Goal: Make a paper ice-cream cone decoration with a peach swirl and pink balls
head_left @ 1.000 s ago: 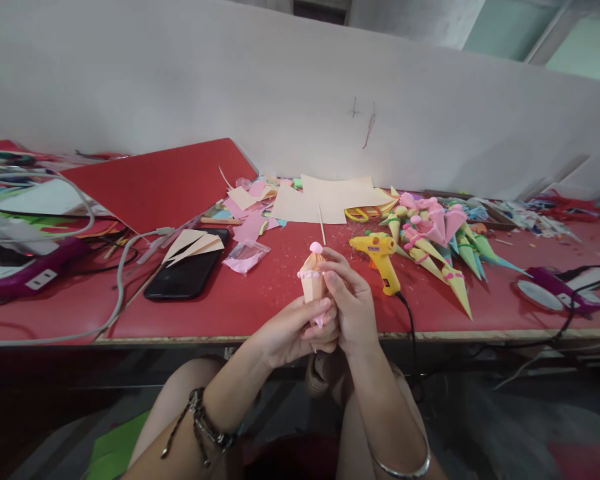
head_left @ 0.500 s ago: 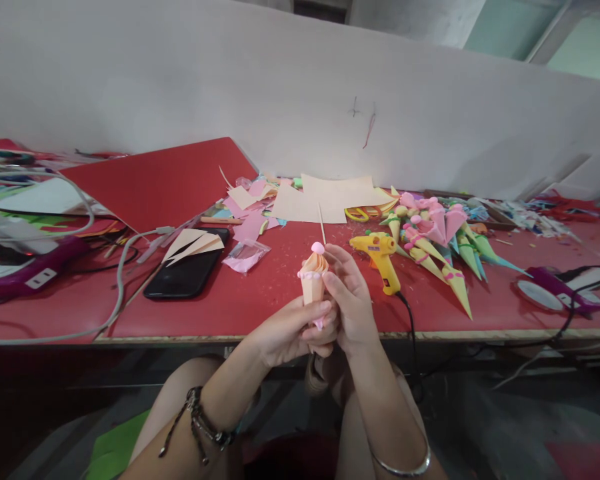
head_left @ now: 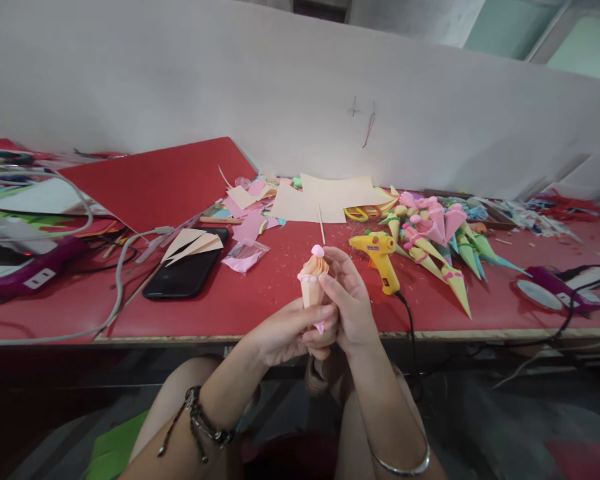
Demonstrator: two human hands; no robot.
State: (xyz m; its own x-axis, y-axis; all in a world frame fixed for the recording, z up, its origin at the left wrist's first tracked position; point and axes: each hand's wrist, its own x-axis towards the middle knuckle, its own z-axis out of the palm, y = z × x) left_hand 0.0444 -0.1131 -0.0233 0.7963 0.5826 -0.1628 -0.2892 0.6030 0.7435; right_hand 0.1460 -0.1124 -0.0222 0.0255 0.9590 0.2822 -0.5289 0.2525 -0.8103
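Observation:
A small peach ice-cream cone (head_left: pixel 312 291) with a swirled top, a beaded rim and a pink ball (head_left: pixel 317 251) on its tip stands upright in my hands over the table's front edge. My left hand (head_left: pixel 293 331) is wrapped round its lower part, where a bit of pink shows at the bottom. From the right, my right hand (head_left: pixel 349 297) holds the cone's side, its fingers behind and beside the swirl. The fingers overlap and partly hide the cone's right side.
A yellow glue gun (head_left: pixel 381 259) lies right of my hands, its cord over the edge. Beyond it are several finished cones (head_left: pixel 454 290). A phone (head_left: pixel 185 273) under paper pieces, a small plastic bag (head_left: pixel 245 256), a thin stick (head_left: pixel 321 224) and peach sheets (head_left: pixel 325 197) lie around.
My right hand's fingers have shifted slightly beside the swirl. The cone stays in nearly the same place in both hands.

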